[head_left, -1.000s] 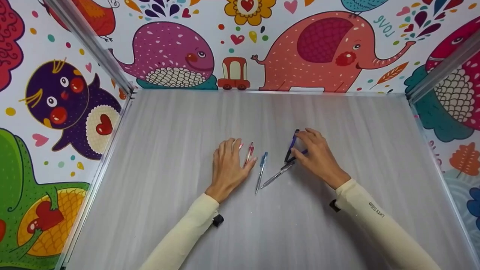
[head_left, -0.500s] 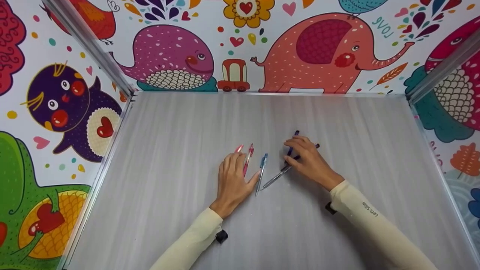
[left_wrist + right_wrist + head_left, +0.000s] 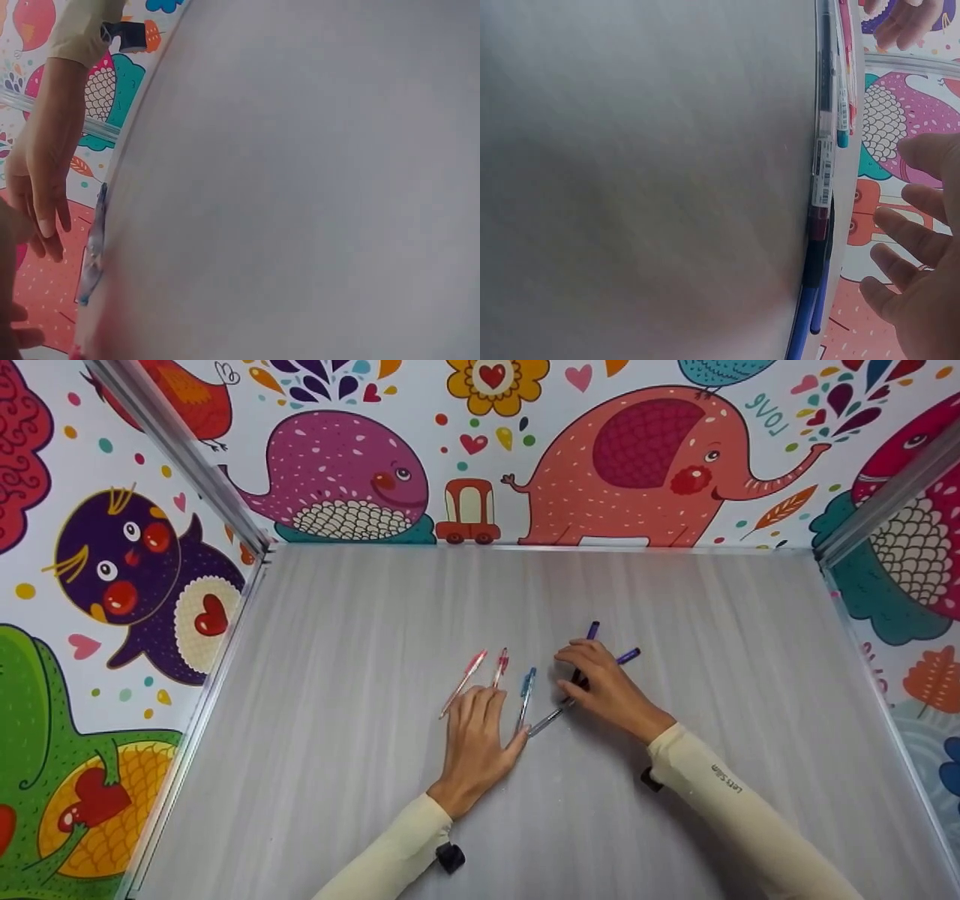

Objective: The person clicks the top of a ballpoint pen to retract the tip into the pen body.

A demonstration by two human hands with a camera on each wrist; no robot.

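Observation:
My left hand (image 3: 480, 746) is over the near end of a red pen (image 3: 501, 666), fingers extended and holding nothing. Left of it lies a slim pink pen (image 3: 465, 681). By its thumb are a clear pen with a light-blue top (image 3: 528, 690) and a clear, dark-tipped pen (image 3: 546, 721). Above two blue-purple pens, one pen (image 3: 593, 630) pointing away and another pen (image 3: 628, 656) pointing right, my right hand (image 3: 611, 688) hovers and hides their middles. The right wrist view shows that hand (image 3: 922, 247) with spread fingers, apart from the clear-barrelled pen (image 3: 823, 165).
A grey wood-grain tabletop (image 3: 360, 622) lies under the pens. Printed cartoon panels (image 3: 337, 472) enclose its back and sides, with metal rails (image 3: 180, 450) at the corners. Small black cameras (image 3: 450, 857) sit at both wrists.
My left hand has drawn back towards me and slightly right, uncovering the pink pen. My right hand has shifted left and nearer, exposing the far ends of the blue-purple pens.

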